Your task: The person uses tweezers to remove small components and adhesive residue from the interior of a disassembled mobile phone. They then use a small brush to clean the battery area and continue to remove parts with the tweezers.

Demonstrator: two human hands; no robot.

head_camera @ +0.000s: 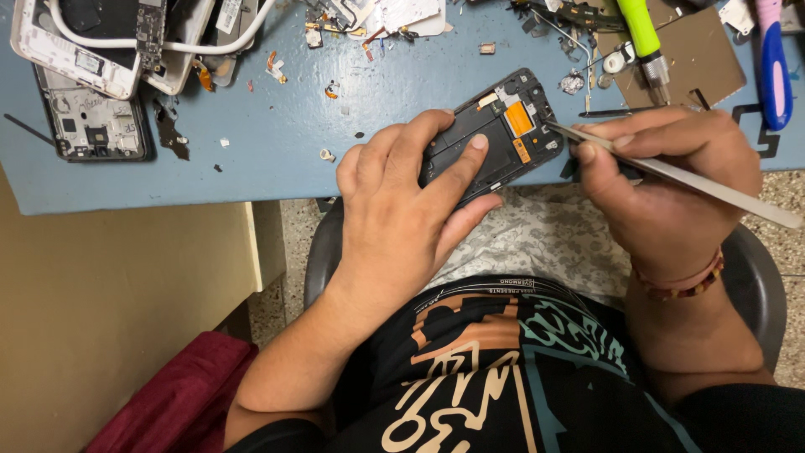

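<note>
At the near edge of the blue table, the left hand lies fingers spread flat on an opened phone, while the right hand pinches tweezers, tip touching the phone's right end near an orange part.

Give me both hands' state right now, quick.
Left hand: fingers spread flat, pressing the opened phone frame onto the blue table.
Right hand: closed on metal tweezers, tip at the frame.
</note>
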